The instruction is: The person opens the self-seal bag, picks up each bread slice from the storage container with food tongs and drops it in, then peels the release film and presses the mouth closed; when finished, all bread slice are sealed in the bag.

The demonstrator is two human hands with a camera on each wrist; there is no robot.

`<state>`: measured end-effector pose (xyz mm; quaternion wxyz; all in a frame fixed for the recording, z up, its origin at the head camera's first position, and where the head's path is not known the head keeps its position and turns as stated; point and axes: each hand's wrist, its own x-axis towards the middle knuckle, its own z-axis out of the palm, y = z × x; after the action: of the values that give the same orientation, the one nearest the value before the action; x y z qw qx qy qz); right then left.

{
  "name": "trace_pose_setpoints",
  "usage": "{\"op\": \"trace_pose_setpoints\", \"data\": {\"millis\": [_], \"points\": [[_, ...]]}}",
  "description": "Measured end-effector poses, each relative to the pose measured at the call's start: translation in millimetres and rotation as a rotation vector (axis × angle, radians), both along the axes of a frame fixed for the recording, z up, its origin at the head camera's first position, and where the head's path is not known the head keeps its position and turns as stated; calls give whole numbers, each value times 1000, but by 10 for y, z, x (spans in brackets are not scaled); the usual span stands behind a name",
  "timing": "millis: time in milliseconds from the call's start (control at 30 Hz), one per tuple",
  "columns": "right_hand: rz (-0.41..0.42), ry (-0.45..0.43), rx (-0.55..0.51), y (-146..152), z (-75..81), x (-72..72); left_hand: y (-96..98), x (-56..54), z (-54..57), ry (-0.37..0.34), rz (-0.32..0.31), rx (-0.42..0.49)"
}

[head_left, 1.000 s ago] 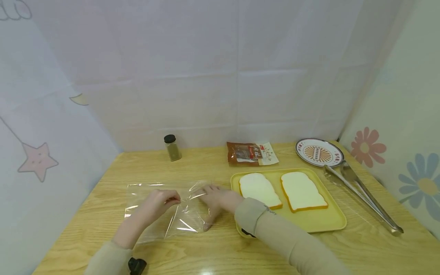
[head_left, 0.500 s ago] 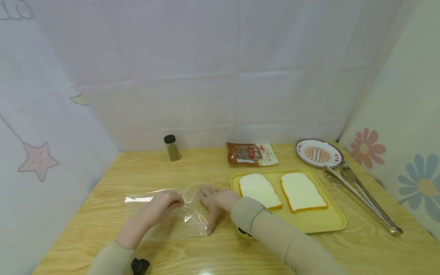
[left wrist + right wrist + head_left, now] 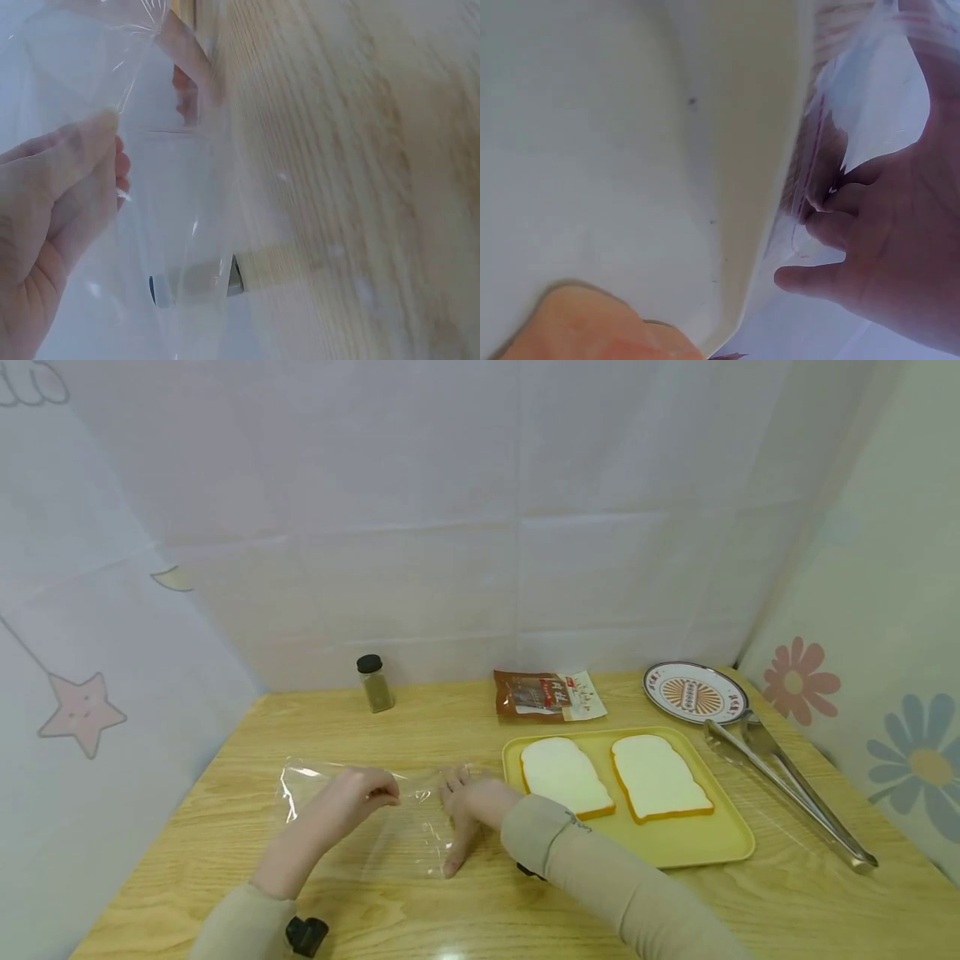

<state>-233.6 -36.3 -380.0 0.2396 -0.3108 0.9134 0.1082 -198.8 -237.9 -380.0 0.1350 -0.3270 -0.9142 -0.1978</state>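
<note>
A clear plastic bag lies over the table's left half; in the right wrist view a pinkish strip runs along its edge. My left hand pinches the bag's film between thumb and fingers, raised above the wood, as the left wrist view also shows. At the bag's right end, my right hand is spread with straight fingers and rests on the film. Right beside that hand stands a yellow tray bearing two bread slices. The film partly veils both hands.
A black-capped spice jar stands at the back left. Behind the tray lies a brown-and-white food packet. A patterned plate and metal tongs are on the right. White cloth walls enclose the table.
The bag's film has shifted and its creases around my left hand have smoothed. My left hand has moved slightly to the right, still pinching; my right hand has hardly moved.
</note>
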Motion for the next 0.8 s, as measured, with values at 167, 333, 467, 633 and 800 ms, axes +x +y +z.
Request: {"op": "trace_pose_setpoints", "data": {"millis": [167, 333, 467, 633, 800], "points": [[-2, 10, 22, -1, -27, 10, -21, 6, -44, 96, -4, 0], [15, 33, -12, 91, -27, 9, -55, 42, -98, 95, 63, -25], [12, -5, -105, 198, 1, -13, -73, 61, -125, 105, 83, -13], [-5, -94, -220, 324, 85, -52, -78, 60, -134, 103, 81, -4], [-12, -145, -338, 484, 203, -84, -86, 50, -131, 69, 99, -14]]}}
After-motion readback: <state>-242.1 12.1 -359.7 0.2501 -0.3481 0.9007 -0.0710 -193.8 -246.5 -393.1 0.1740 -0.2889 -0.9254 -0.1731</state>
